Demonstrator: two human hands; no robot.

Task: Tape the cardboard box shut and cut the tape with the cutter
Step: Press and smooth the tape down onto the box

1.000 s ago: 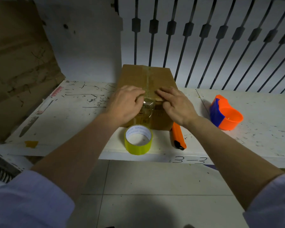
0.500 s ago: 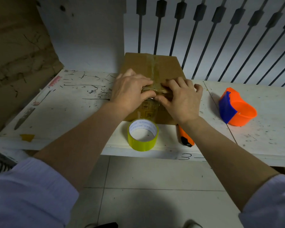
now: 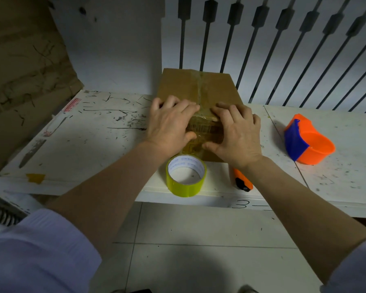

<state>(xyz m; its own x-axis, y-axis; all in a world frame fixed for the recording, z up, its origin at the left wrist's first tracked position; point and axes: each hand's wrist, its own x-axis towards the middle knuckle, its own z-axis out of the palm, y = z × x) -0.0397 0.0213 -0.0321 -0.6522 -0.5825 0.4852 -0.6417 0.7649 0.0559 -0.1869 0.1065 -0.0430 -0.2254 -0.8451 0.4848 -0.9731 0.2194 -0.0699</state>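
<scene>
Cardboard box [image 3: 195, 89] lies under both hands' spread fingers [image 3: 179, 106], pressing flat, gripping nothing

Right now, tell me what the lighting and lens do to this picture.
Head view: dim, with dark corners; wide-angle lens fans the railing bars outward; glare glints on the clear tape along the cardboard box and on the yellow tape roll; both hands look sharp.

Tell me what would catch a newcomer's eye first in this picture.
Two bare hands, the left hand and right hand, press flat on the near end of a cardboard box mid-bench. Just in front stands a yellow tape roll, and an orange-and-blue tape dispenser sits far right.
</scene>
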